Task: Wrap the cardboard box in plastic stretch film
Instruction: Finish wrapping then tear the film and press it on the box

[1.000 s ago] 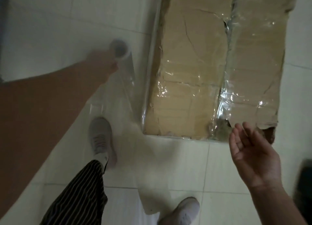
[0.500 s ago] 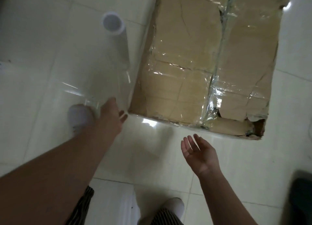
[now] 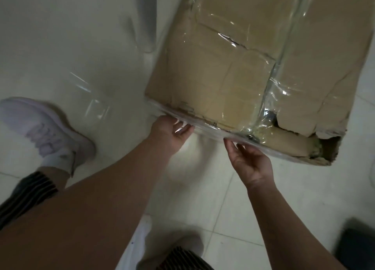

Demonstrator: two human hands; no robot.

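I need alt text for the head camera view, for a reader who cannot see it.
A person's left hand and right hand touch the near edge of a cardboard box that lies on a tiled floor, partly covered in stretch film. One near corner of the box is torn open; a white shoe stands beside it.

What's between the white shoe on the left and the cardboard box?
Clear stretch film, visible by its glints over the floor tiles, runs between the white shoe and the cardboard box. The head view shows it.

Cardboard box (image 3: 233, 67) on floor (image 3: 50, 36), film roll (image 3: 147, 20) just left of it, shoe (image 3: 44, 127) nearer, further left
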